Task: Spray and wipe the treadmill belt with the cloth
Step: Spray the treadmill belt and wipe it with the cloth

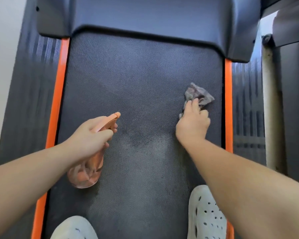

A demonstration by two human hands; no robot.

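The dark textured treadmill belt (141, 80) runs away from me between two orange side strips. My left hand (91, 135) grips an orange see-through spray bottle (86, 175) by its neck, its nozzle pointing forward over the middle of the belt. My right hand (193, 123) presses a crumpled grey cloth (197, 94) flat against the belt near the right orange strip. A damp, lighter patch shows on the belt between my two hands.
The dark motor cover (145, 19) closes off the belt's far end. Orange strips (59, 94) and ribbed black side rails (33, 87) flank the belt. My feet in white perforated clogs (205, 214) stand on its near end. A pale post (271, 109) rises at the right.
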